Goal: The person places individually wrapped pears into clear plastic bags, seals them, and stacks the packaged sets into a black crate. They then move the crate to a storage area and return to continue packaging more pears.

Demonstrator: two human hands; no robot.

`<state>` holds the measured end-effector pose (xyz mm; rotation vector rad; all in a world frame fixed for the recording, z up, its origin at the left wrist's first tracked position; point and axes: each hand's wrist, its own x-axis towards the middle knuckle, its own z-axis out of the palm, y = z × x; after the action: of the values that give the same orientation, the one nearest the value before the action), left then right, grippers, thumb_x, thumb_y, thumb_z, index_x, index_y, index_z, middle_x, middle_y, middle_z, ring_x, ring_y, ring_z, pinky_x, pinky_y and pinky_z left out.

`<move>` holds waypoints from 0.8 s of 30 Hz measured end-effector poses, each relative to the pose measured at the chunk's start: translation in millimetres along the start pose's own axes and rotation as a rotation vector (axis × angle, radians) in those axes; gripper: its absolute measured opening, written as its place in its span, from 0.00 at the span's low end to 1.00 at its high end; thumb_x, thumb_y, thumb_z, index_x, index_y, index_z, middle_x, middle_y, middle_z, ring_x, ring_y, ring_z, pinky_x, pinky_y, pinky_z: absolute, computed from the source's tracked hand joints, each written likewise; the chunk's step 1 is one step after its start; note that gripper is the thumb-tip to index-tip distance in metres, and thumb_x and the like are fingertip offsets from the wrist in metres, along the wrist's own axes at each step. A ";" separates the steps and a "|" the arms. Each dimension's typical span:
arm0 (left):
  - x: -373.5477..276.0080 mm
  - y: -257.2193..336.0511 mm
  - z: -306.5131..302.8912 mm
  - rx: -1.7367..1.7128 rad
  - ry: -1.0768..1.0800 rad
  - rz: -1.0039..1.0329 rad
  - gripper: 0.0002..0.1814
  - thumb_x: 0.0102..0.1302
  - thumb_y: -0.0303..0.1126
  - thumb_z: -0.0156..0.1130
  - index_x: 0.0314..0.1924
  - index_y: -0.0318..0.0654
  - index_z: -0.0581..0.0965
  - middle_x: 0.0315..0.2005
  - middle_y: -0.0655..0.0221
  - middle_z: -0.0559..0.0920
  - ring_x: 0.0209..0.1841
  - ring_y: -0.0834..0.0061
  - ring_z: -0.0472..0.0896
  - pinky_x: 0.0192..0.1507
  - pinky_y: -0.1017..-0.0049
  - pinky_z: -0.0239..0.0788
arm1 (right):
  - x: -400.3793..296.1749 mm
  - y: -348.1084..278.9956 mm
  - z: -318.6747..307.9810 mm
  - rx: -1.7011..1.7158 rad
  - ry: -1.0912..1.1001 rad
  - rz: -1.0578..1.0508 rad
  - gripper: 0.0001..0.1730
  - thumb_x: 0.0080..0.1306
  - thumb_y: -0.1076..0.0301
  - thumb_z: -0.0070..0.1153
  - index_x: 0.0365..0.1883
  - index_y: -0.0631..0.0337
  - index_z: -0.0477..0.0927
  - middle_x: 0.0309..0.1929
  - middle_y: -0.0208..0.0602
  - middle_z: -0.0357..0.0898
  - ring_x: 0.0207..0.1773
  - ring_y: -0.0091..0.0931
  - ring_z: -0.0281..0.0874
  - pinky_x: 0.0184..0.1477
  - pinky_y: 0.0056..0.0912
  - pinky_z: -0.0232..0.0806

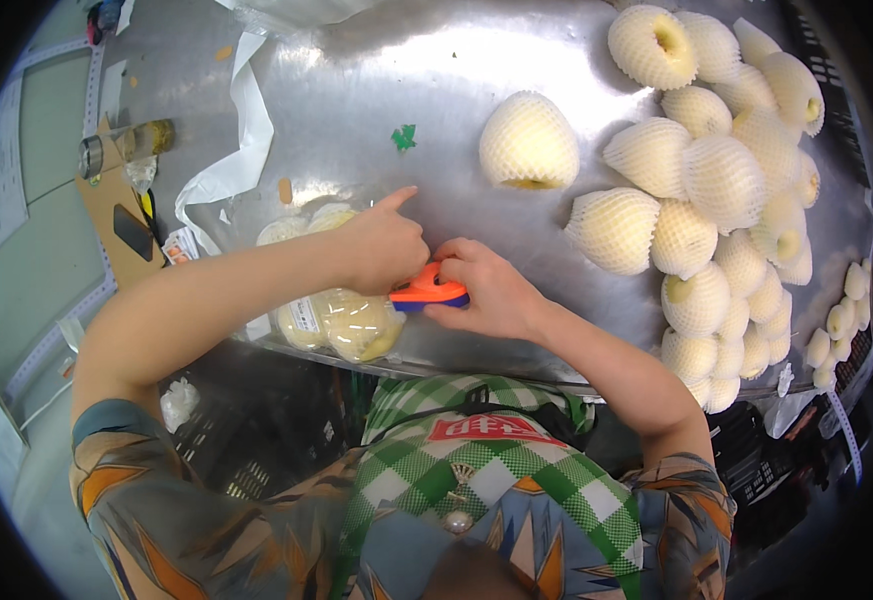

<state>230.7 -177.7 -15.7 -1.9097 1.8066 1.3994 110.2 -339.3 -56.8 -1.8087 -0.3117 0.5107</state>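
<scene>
My right hand (492,292) grips an orange and blue handheld plastic tool (432,289), possibly a small tape dispenser or bag sealer. Against its left end rests my left hand (387,244), index finger pointing out and the other fingers curled; what they hold underneath is hidden. Below my left hand and forearm lies a clear plastic bag (365,322) of several pale yellow fruits in foam net sleeves. A white printed label (303,315) is on the bag. One foam-sleeved fruit (530,139) stands alone beyond my right hand.
Many foam-sleeved fruits (721,180) are heaped along the right side of the metal table (376,82). At left lie a white strip (252,120), a glass jar (128,146), and cardboard with a dark phone-like object (133,232). Black crates (256,427) stand below the table edge.
</scene>
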 end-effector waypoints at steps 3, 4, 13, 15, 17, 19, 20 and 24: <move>-32.6 8.0 1.7 -0.048 0.207 0.115 0.03 0.48 0.32 0.62 0.19 0.50 0.79 0.21 0.81 0.73 0.36 0.79 0.75 0.71 0.48 0.41 | 1.4 -8.5 -2.0 0.053 -0.037 -0.102 0.22 0.52 0.58 0.65 0.39 0.66 0.79 0.49 0.45 0.71 0.51 0.40 0.71 0.53 0.38 0.67; -43.9 11.1 -1.0 -0.052 0.237 0.133 0.04 0.49 0.32 0.60 0.19 0.50 0.79 0.22 0.81 0.73 0.36 0.79 0.75 0.71 0.49 0.41 | 2.8 -7.7 -4.1 0.080 -0.065 -0.113 0.22 0.52 0.59 0.65 0.40 0.66 0.79 0.49 0.45 0.71 0.51 0.40 0.71 0.54 0.38 0.67; -118.2 34.9 16.3 -0.112 0.498 0.206 0.03 0.50 0.32 0.58 0.20 0.46 0.77 0.27 0.80 0.72 0.43 0.80 0.74 0.69 0.46 0.49 | 22.2 13.4 -15.1 0.113 -0.276 0.026 0.16 0.52 0.62 0.64 0.31 0.66 0.77 0.47 0.46 0.73 0.48 0.40 0.73 0.49 0.38 0.67; -122.9 37.8 25.0 -0.151 0.544 0.228 0.05 0.51 0.31 0.60 0.22 0.44 0.73 0.32 0.79 0.76 0.54 0.78 0.74 0.68 0.48 0.50 | 32.2 7.0 1.9 0.063 -0.292 0.003 0.17 0.53 0.58 0.62 0.32 0.65 0.79 0.44 0.46 0.73 0.46 0.40 0.73 0.49 0.38 0.68; -125.3 41.6 30.3 -0.131 0.575 0.264 0.04 0.50 0.31 0.60 0.22 0.44 0.73 0.33 0.78 0.78 0.57 0.77 0.73 0.69 0.48 0.49 | 47.3 -5.3 24.4 -0.009 -0.301 -0.027 0.19 0.55 0.53 0.59 0.32 0.63 0.83 0.39 0.47 0.74 0.44 0.40 0.73 0.49 0.38 0.68; -127.7 43.4 30.4 -0.065 0.497 0.293 0.04 0.50 0.30 0.59 0.22 0.44 0.73 0.33 0.77 0.79 0.58 0.76 0.73 0.69 0.47 0.48 | 71.1 -11.6 36.2 -0.076 -0.464 -0.043 0.17 0.54 0.55 0.59 0.31 0.61 0.84 0.39 0.45 0.74 0.45 0.39 0.73 0.49 0.38 0.68; -128.1 43.5 30.4 -0.033 0.457 0.310 0.04 0.50 0.30 0.58 0.21 0.44 0.73 0.33 0.76 0.79 0.59 0.75 0.73 0.69 0.46 0.48 | 80.1 -14.8 41.3 -0.109 -0.544 -0.049 0.16 0.54 0.55 0.59 0.30 0.59 0.84 0.38 0.44 0.74 0.45 0.38 0.72 0.49 0.38 0.67; -129.6 37.2 32.6 -0.132 0.599 0.226 0.03 0.49 0.29 0.58 0.21 0.42 0.73 0.28 0.74 0.79 0.53 0.74 0.77 0.70 0.46 0.46 | 79.3 -42.4 63.8 -0.771 -0.325 -0.324 0.09 0.53 0.58 0.59 0.24 0.53 0.83 0.39 0.36 0.73 0.47 0.33 0.67 0.47 0.33 0.66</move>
<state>204.9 -75.0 74.0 -2.4525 2.2950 1.0930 149.6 -237.0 -45.7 -2.3391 -1.1285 0.4846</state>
